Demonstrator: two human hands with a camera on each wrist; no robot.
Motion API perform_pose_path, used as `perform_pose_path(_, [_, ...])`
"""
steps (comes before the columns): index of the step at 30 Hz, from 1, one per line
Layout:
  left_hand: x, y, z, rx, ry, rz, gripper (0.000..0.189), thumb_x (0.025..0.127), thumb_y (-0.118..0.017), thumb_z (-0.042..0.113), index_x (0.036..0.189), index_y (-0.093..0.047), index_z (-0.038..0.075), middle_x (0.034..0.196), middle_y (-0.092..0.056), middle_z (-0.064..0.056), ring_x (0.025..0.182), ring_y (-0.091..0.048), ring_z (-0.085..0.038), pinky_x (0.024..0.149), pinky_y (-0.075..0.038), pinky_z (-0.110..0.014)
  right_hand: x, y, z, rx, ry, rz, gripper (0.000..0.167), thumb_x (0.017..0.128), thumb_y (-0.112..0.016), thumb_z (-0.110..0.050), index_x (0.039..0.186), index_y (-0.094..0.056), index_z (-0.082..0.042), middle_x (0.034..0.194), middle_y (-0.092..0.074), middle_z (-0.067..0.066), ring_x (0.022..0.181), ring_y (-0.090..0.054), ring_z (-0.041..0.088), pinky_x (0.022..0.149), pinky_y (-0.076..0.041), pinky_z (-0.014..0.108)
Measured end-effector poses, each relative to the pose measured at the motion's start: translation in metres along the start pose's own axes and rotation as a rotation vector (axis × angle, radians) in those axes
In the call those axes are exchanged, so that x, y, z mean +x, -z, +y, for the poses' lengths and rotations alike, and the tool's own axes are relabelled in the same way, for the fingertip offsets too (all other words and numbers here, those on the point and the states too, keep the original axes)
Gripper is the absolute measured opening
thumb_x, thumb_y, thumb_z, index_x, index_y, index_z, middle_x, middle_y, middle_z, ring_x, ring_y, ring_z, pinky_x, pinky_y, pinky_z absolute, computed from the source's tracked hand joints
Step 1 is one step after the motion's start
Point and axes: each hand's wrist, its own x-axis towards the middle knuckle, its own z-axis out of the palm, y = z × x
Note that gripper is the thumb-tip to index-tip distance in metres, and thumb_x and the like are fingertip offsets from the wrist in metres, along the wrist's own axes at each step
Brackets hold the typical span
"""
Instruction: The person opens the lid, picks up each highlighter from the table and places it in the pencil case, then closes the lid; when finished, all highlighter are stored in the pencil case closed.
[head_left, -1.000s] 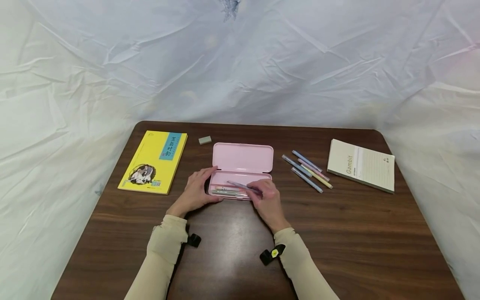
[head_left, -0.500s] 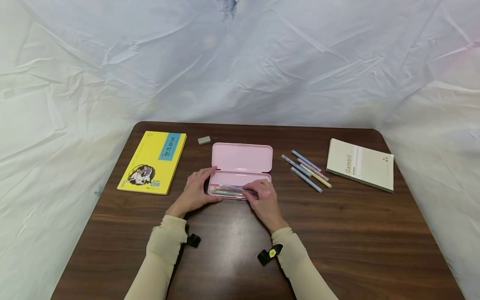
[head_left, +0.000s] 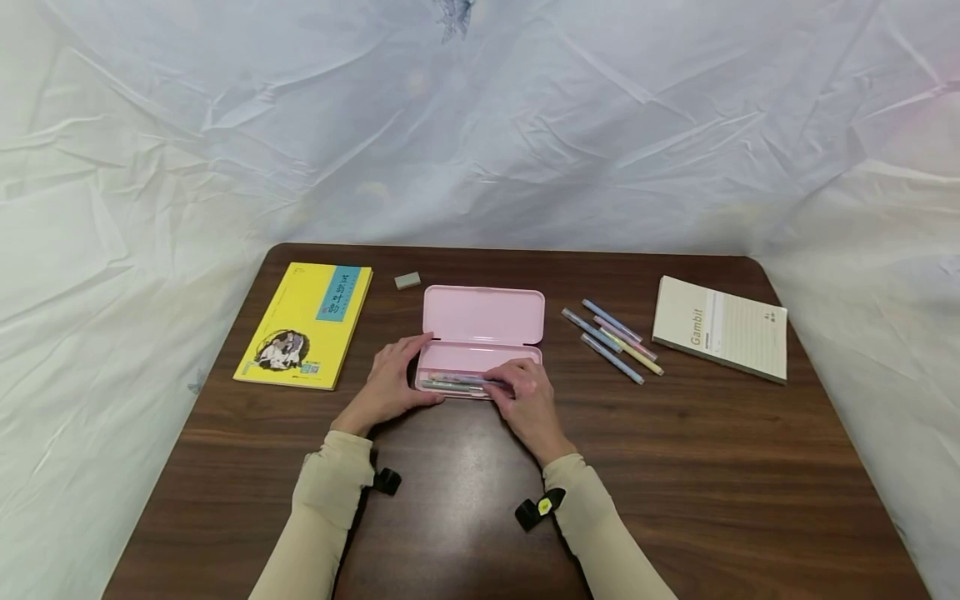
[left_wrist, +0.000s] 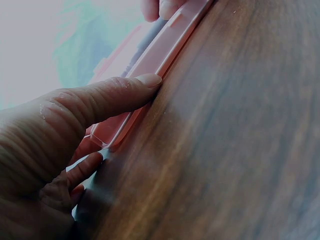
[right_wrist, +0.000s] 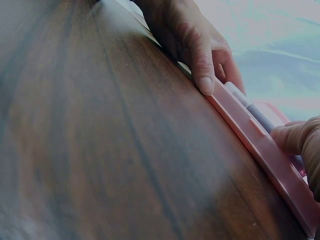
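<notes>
while the bare left hand [head_left: 392,377], spread wide, grips the left end of the open, pink, rectangular pencil case [head_left: 483,315] on the brown wood-grain table [head_left: 697,467], apparently bracing it, the right hand [head_left: 531,402] pinches a slim lilac-grey pen [head_left: 461,377] lengthwise inside, seemingly for control.

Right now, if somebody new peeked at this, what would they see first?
Probably the bright yellow book on the left. Next, the open pink pencil case in the middle, its left end held by the left hand, while the right hand pinches a pen inside it.
</notes>
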Motion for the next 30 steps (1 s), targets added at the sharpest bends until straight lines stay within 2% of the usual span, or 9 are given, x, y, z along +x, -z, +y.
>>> perform_pose_path(13, [0.000, 0.000, 0.002, 0.006, 0.000, 0.002, 0.103, 0.079, -0.093, 0.043, 0.164, -0.038, 0.024, 0.161, -0.045, -0.007, 0.143, -0.035, -0.035, 0.123, -0.019, -0.061, -0.001, 0.000, -0.003, -0.033, 0.007, 0.007, 0.016, 0.082, -0.091, -0.010, 0.096, -0.084, -0.012, 0.097, -0.072, 0.006, 0.095, -0.062, 0.027, 0.084, -0.050, 0.048])
perform_pose_path(24, [0.000, 0.001, 0.002, 0.013, -0.007, 0.009, 0.102, 0.079, -0.093, 0.042, 0.164, -0.039, 0.026, 0.161, -0.044, -0.007, 0.143, -0.035, -0.036, 0.121, -0.022, -0.062, 0.005, -0.004, -0.006, -0.064, 0.048, -0.002, 0.016, 0.081, -0.091, -0.010, 0.095, -0.084, -0.010, 0.095, -0.074, 0.008, 0.097, -0.063, 0.028, 0.087, -0.048, 0.047])
perform_pose_path(30, [-0.001, 0.001, 0.002, 0.014, -0.009, 0.008, 0.101, 0.080, -0.093, 0.042, 0.163, -0.040, 0.026, 0.160, -0.046, -0.008, 0.141, -0.037, -0.037, 0.120, -0.022, -0.063, 0.005, -0.010, -0.011, -0.071, 0.038, -0.023, 0.016, 0.082, -0.090, -0.011, 0.097, -0.084, -0.011, 0.096, -0.075, 0.006, 0.099, -0.064, 0.027, 0.088, -0.048, 0.048])
